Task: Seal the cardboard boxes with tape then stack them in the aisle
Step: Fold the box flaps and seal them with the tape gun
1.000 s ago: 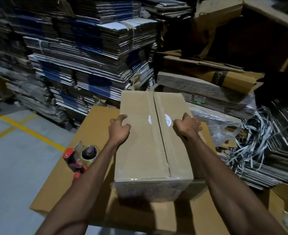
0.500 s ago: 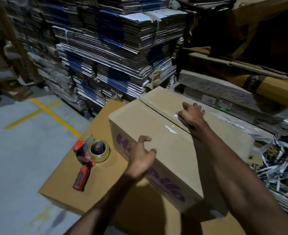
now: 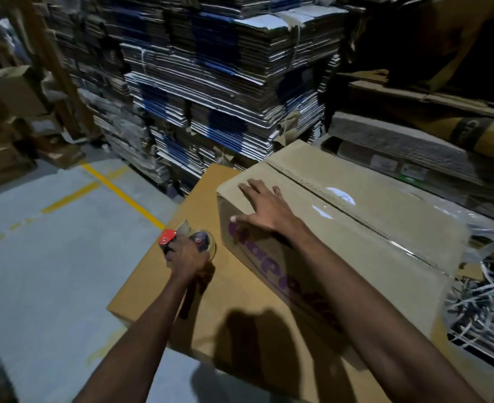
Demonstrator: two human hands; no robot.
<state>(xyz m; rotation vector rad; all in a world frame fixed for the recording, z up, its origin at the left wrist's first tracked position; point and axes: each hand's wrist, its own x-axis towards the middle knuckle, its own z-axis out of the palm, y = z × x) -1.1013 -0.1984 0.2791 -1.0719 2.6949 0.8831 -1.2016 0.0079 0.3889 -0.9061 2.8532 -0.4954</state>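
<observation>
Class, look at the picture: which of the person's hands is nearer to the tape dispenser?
Left. The left hand grips the tape dispenser by its handle, while the right hand rests flat on the cardboard box, apart from it.

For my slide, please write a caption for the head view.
Left hand grips the tape dispenser; right hand rests flat on the cardboard box.

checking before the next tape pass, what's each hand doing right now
Left hand: closed around the tape dispenser.
Right hand: open, fingers spread flat on the cardboard box, holding nothing.
</observation>
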